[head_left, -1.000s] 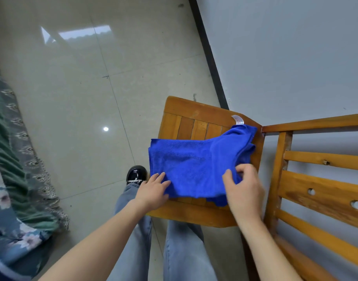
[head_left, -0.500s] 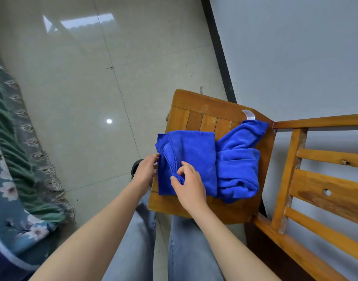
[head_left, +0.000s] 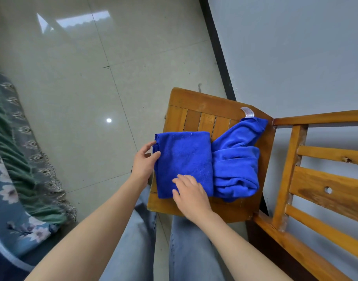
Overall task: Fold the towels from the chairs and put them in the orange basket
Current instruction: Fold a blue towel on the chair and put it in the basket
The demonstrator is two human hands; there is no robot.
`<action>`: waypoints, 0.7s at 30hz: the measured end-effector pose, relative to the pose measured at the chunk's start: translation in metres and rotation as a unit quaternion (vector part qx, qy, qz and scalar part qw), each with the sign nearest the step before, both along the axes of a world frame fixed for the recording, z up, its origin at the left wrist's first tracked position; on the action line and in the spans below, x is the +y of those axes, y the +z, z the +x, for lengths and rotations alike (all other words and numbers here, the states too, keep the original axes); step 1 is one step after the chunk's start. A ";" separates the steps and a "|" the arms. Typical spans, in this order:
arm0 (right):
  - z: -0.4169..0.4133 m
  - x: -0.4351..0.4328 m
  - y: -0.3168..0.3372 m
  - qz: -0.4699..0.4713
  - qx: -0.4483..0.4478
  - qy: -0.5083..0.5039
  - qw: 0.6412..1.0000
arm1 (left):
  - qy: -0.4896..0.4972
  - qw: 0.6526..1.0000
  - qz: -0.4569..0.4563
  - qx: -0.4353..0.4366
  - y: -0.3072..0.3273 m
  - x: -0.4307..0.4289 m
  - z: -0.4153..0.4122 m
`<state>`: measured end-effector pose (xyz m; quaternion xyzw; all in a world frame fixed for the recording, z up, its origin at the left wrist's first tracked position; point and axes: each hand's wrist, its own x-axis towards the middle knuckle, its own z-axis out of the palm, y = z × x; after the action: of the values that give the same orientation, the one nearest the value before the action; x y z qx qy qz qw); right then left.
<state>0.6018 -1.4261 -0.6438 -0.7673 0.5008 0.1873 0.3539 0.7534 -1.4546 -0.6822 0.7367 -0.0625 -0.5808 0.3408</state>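
**Left hand (head_left: 144, 161) pinches the edge of the folded towel (head_left: 184, 157), right hand (head_left: 191, 194) lies flat on it**

The left hand takes the left edge of the folded towel, with the thumb on top and the other fingers at the side and beneath. The right hand does not grasp anything. Its fingers are straight and rest on the near part of the same towel, as if to press it flat.

This towel is blue and makes a neat rectangle on the left half of the chair (head_left: 194, 106) seat. Just beside it, touching on the right, lies a second towel (head_left: 235, 163) of the same blue, crumpled and not folded, with a white label (head_left: 247, 112) at its far corner.

The cloth looks soft, light and a little fluffy, so I judge it is not slippery and not fragile, but it has no stiffness. If it is lifted by one corner only, the layers will probably fall open. It is better to take it from two opposite sides, or to slide one hand under it and keep the other on top.

To the right of the chair there is a wooden frame (head_left: 316, 179) against the wall. On the left side there is a tiled floor (head_left: 92, 78) and a flowered sofa cover (head_left: 15, 159). The orange basket is not in view.
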 end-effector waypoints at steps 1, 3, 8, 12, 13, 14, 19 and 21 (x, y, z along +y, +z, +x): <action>-0.005 0.000 -0.001 -0.040 0.019 0.031 0.999 | -0.028 0.999 -0.001 -0.036 -0.003 0.001 -0.001; -0.018 0.001 -0.009 -0.092 0.050 0.083 0.991 | -0.168 0.967 0.020 -0.189 -0.008 0.009 -0.003; -0.050 0.000 -0.021 -0.138 0.110 0.185 0.967 | -0.480 0.733 -0.147 -0.458 -0.013 0.050 -0.023; -0.060 0.001 -0.030 -0.134 0.137 0.205 0.960 | -0.621 0.636 -0.164 -0.427 -0.021 0.077 -0.037; -0.061 0.000 -0.033 -0.134 0.135 0.205 0.960 | -0.638 0.631 -0.144 -0.416 -0.023 0.081 -0.040; -0.060 0.000 -0.035 -0.133 0.130 0.204 0.961 | -0.647 0.628 -0.127 -0.412 -0.024 0.083 -0.041; -0.054 -0.008 -0.048 -0.152 0.120 0.207 0.959 | -0.640 0.632 -0.081 -0.428 -0.031 0.083 -0.047; -0.054 -0.010 -0.052 -0.167 0.106 0.209 0.958 | -0.637 0.630 -0.079 -0.437 -0.035 0.084 -0.048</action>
<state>0.5478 -1.4361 -0.6961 -0.8791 0.3876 0.2509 0.1183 0.7051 -1.3704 -0.7170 0.6515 -0.7034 -0.2559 -0.1237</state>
